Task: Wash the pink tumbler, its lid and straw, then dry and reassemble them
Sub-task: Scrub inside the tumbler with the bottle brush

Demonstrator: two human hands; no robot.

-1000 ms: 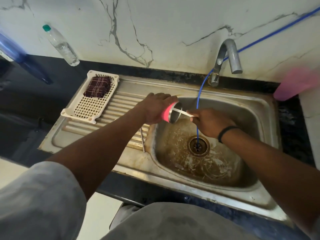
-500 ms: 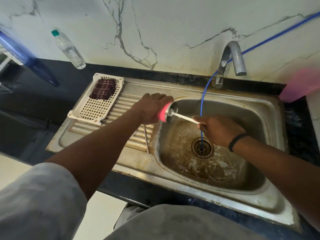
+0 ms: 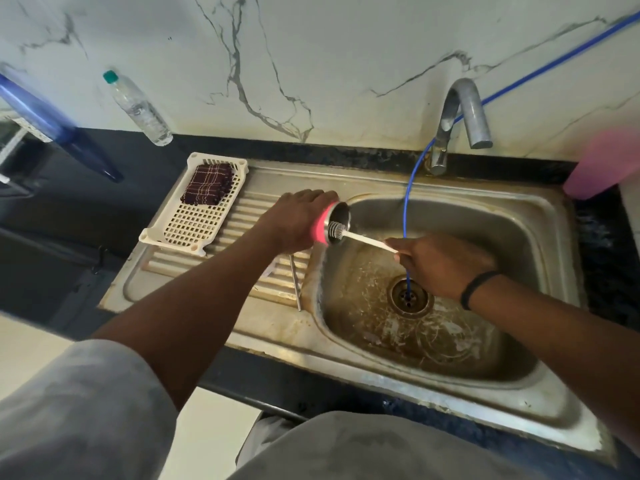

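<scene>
White rack (image 3: 194, 216) with folded cloth (image 3: 207, 183) far left on drainboard. Left hand (image 3: 294, 220) wrapped round pink tumbler (image 3: 332, 223), held sideways at sink's (image 3: 519, 382) left rim. Metal straw (image 3: 295, 282) on drainboard just below. Right hand (image 3: 440, 261) pinches brush (image 3: 360, 237), bristles at tumbler mouth.

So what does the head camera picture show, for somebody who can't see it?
Over a stained steel sink, the left hand grips a pink steel-lined tumbler on its side while the right hand holds a white-handled bottle brush at its mouth. A thin metal straw lies on the drainboard.
</scene>
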